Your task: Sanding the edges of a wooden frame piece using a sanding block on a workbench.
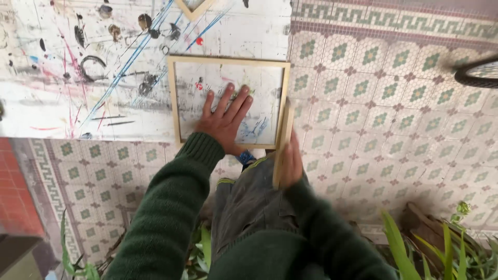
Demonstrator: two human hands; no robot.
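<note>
Head view is showing your left hand lying flat, fingers spread apart, pressing on the pane inside a square wooden frame. Your right hand is closing around a loose wooden strip, holding it upright against the frame's right side. The frame is thin, pale, bare wood with mitred corners; it is sitting at the near right corner of the bench, its near rail hanging just past the edge. Through the frame you are seeing the bench top's white surface, which is carrying smears and streaks of blue, black and red paint. Dark green ribbed knit sleeves are covering both your arms, and grey trousers are showing between them. Beyond the bench, the floor is spreading out in small mosaic tiles with green flower shapes and a key-pattern border. Green leaves are reaching in at the lower right.
</note>
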